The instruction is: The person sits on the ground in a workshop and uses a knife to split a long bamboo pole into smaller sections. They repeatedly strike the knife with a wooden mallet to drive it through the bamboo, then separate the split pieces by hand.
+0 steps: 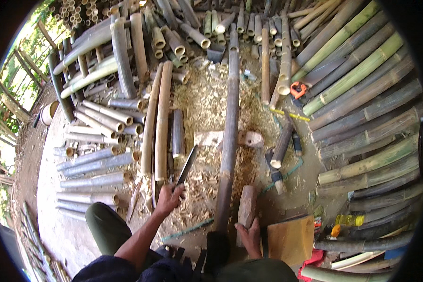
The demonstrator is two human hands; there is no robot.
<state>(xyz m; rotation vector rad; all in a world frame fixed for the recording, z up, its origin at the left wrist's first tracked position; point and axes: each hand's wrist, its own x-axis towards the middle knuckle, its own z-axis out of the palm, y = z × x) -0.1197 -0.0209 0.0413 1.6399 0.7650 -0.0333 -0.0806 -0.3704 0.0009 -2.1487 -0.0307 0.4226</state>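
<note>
Dark, straight-bladed steel tool [188, 162]: left hand [169, 199], fingers clamped on it, well inward of the pale floor's [54, 225] left edge. Brown wooden block [247, 206]: right hand [250, 236], fingers clamped around it, beside long grey-brown bamboo pole [230, 122].

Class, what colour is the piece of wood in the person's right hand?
The piece of wood is brown, best seen in the head view.

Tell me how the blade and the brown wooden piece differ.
The blade is slim and dark; the wooden piece is thick and brown. The blade slants toward the picture's upper right; the wooden piece runs nearly straight up it. The left hand holds the blade, the right hand the wooden piece. Both are elongated.
</note>
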